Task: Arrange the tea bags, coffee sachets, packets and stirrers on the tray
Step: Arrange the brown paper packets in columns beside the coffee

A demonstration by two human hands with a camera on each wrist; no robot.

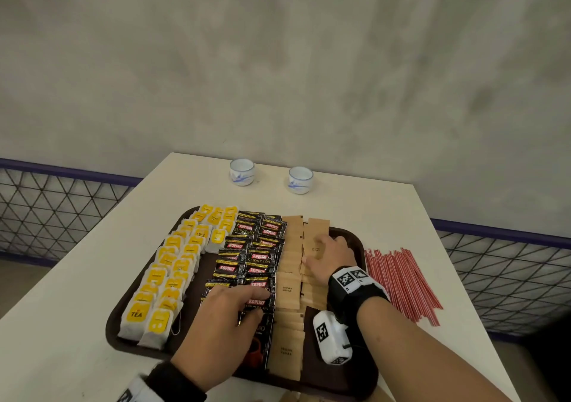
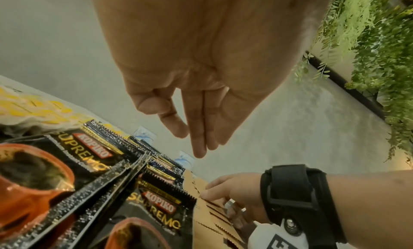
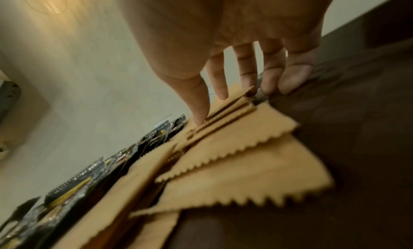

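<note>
On the brown tray (image 1: 113,324) lie rows of yellow tea bags (image 1: 173,265), black coffee sachets (image 1: 256,247) and brown sugar packets (image 1: 289,290). The red stirrers (image 1: 401,281) lie on the table to the right of the tray. My left hand (image 1: 228,312) reaches over the near coffee sachets (image 2: 156,210). Its fingers (image 2: 198,147) are straight and hold nothing. My right hand (image 1: 324,259) rests with spread fingers on the right column of sugar packets (image 3: 245,155). Its fingertips (image 3: 201,118) touch their serrated edges.
Two small white cups (image 1: 242,172) (image 1: 300,180) stand at the back of the white table. Bare tray floor (image 3: 357,129) shows right of the sugar packets. A wire-mesh fence runs behind the table on both sides.
</note>
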